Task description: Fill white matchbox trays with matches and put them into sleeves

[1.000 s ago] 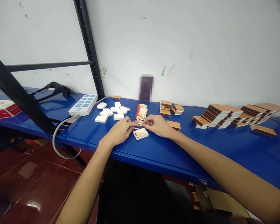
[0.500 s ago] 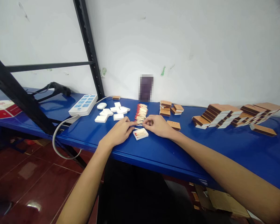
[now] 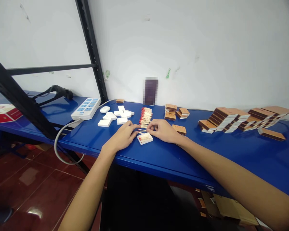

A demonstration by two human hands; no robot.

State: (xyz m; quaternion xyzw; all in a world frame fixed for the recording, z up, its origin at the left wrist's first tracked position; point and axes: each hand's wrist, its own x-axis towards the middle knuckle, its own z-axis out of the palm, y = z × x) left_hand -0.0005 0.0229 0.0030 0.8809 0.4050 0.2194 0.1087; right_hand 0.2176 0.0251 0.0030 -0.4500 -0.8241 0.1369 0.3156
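Red-headed matches lie in a long pile running away from me on the blue table. Several loose matches span the gap between my two hands at the pile's near end. My left hand has thumb and fingers closed at the head side of these matches. At their other ends, my right hand is closed in a pinch, its fingertips partly hidden. Just in front of the fingers sits an open white matchbox tray, with some matches lying inside it.
White trays lie scattered left of the pile, beside a white rounded object and a power strip. Brown matchboxes stand to the right, with larger matchbox stacks beyond. A black metal post rises at left.
The matches between my fingers have come slightly nearer to the tray and lie more spread out. My right fingertips have shifted a little toward me; my left hand has barely moved.
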